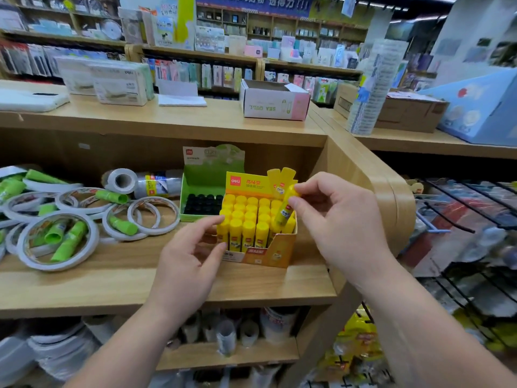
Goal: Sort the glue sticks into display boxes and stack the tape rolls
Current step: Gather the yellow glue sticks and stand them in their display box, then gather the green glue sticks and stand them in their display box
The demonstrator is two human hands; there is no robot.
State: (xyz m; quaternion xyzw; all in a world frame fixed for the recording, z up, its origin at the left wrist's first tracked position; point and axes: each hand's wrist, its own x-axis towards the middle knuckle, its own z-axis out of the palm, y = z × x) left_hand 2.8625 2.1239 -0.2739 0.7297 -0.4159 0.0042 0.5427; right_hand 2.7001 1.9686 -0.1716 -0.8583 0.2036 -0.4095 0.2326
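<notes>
Our right hand is pinching a tilted glue stick above the right edge of the display box; left hand slack-fingered.

Bare wood runs along the front edge of the shelf, so a hand can slide there. Tape rolls and green glue sticks fill the left side. The yellow box and green box block the right end, near the side wall.
</notes>
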